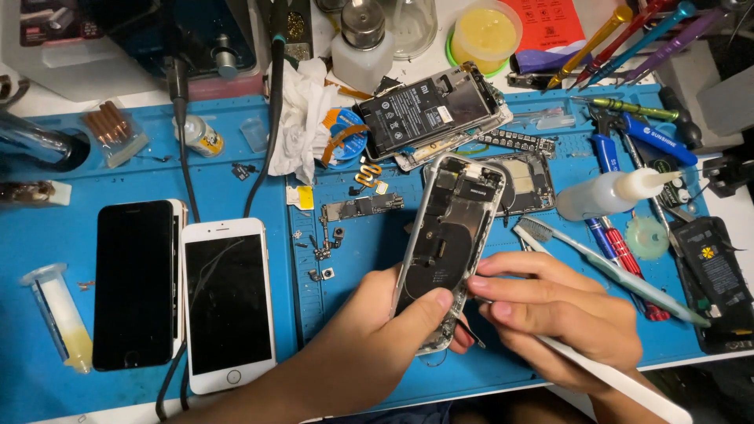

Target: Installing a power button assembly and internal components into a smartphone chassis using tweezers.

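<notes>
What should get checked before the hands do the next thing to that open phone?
1. Left hand grips the open phone: ok.
2. Right hand holds a white tool: ok.
3. Tool tip on the right part: cannot tell, fingers hide it.
4. Small loose parts lie apart from the hands: ok.
5. Toothbrush lies very close to the right hand: not ok.
</notes>
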